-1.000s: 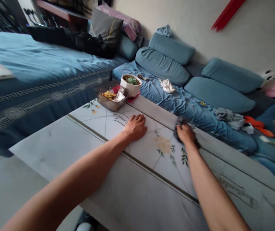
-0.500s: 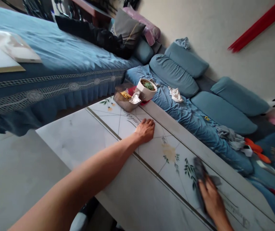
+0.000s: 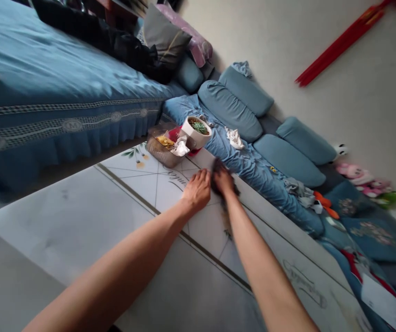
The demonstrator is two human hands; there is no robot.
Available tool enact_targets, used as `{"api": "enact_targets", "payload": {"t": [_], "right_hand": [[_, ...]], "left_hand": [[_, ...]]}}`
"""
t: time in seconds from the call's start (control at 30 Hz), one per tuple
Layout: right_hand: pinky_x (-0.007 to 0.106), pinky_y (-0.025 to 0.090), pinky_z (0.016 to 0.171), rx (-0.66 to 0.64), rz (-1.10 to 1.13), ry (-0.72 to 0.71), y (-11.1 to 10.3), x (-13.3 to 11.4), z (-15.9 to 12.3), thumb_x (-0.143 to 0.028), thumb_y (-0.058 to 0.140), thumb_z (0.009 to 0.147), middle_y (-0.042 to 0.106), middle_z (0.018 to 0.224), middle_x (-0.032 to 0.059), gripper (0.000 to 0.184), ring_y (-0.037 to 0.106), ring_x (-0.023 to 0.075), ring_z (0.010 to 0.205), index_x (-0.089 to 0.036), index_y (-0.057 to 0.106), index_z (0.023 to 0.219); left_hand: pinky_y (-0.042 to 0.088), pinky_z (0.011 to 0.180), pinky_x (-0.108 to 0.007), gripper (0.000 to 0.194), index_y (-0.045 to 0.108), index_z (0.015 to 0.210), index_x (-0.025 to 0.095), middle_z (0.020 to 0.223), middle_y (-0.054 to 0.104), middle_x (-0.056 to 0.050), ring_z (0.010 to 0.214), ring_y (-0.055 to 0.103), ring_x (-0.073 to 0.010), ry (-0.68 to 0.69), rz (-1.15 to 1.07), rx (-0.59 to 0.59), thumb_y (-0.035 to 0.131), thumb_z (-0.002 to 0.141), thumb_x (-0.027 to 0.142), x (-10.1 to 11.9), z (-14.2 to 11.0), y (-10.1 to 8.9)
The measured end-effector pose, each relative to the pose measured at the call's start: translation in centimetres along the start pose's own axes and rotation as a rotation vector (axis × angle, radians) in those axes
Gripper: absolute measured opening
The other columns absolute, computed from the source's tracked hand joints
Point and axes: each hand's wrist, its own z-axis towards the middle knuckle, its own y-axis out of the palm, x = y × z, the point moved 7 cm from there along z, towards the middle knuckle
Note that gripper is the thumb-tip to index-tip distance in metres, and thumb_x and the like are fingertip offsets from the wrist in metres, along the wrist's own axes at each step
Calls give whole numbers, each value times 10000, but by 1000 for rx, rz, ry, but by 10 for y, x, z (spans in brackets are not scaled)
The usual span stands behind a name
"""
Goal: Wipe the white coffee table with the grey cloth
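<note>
Head view: two hands [image 3: 196,190], one dark cloth [image 3: 217,168].

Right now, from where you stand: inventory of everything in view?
White marble-print table top: 1, white with floral print, under the hands.
Rectangular translucent food container: 1, brownish, far table end, holding yellow food and white tissue.
Round white bowl: 1, white, green food inside, beside the container.
Red mat: 1, red, under bowl and container.
Soft blue cushions: 5, blue, along the wall.
Blue-covered bed: 1, blue, left.
Long red rod: 1, red, on the wall.
Dark grey cloth rag: 1, dark grey, in right hand.
Left hand: flat on table.
Right hand: gripping rag.
</note>
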Motion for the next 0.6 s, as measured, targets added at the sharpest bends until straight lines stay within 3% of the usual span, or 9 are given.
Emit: {"api": "enact_targets", "payload": {"t": [0.07, 0.1, 0.17, 0.23, 0.33, 0.4, 0.47, 0.53, 0.6], "right_hand": [[324, 403, 1356, -36, 47, -109, 18, -46, 15, -177, 511, 1151, 639, 1718, 116, 465, 576, 146, 1575, -112, 657, 1588], [305, 377, 1370, -51, 66, -130, 23, -57, 17, -168, 539, 1145, 628, 1736, 78, 474, 545, 128, 1603, -141, 652, 1605], [302, 362, 1385, -59, 89, -129, 22, -53, 6, -181, 565, 1136, 616, 1750, 46, 498, 511, 136, 1638, -183, 654, 1627], [315, 370, 1387, -45, 87, -52, 8, -14, -22, -221, 528, 1140, 595, 1767, 78, 527, 504, 167, 1655, -176, 639, 1654], [379, 449, 1345, -11, 27, 180, -30, 84, -92, -267, 395, 1130, 640, 1702, 190, 584, 584, 232, 1603, -106, 646, 1632], [478, 569, 1229, 14, -50, 389, -61, 155, -147, -352, 333, 1127, 771, 1483, 260, 618, 733, 317, 1431, -82, 725, 1521], [552, 669, 1006, 31, -130, 572, -89, 209, -198, -482, 275, 1131, 845, 1136, 260, 693, 848, 387, 1125, -109, 815, 1356], [579, 675, 797, 42, -193, 694, -108, 239, -233, -591, 249, 1130, 813, 900, 209, 739, 847, 410, 856, -187, 861, 1227], [562, 671, 757, 54, -228, 732, -115, 246, -241, -667, 345, 1140, 797, 865, 148, 665, 822, 369, 764, -246, 855, 1203]], "left_hand": [[375, 1400, -472, 731, 373, 1793, 26, 1873, 381, -248, 1747, 389, -327, -49, -32, 34, 366, 1066, 105, -7, 0, -2], [365, 1409, -476, 735, 369, 1797, 38, 1879, 375, -238, 1751, 383, -324, -59, -38, 44, 368, 1066, 112, -10, 0, -3], [357, 1415, -488, 709, 414, 1772, 42, 1858, 416, -242, 1739, 401, -328, -59, -21, 45, 368, 1069, 120, -13, -2, -5], [362, 1405, -502, 655, 506, 1701, 22, 1807, 479, -274, 1705, 444, -346, -45, 32, 26, 384, 1064, 113, -14, -4, -5], [385, 1372, -521, 590, 614, 1592, 13, 1710, 571, -303, 1625, 525, -363, -25, 111, -7, 422, 1038, 78, -10, -6, -5], [401, 1347, -530, 545, 674, 1519, 11, 1612, 647, -307, 1551, 581, -366, -20, 128, -16, 433, 1033, 63, -6, -6, -5], [416, 1321, -529, 493, 728, 1432, 4, 1516, 699, -307, 1494, 613, -371, -26, 123, -13, 430, 1043, 59, -4, -5, -6], [424, 1300, -534, 463, 752, 1379, -7, 1471, 711, -318, 1473, 618, -383, -33, 114, -4, 426, 1057, 59, -1, -5, -8], [432, 1276, -552, 433, 763, 1344, -7, 1425, 724, -321, 1434, 634, -392, -28, 104, 1, 437, 1068, 64, 2, -4, -10]]}}
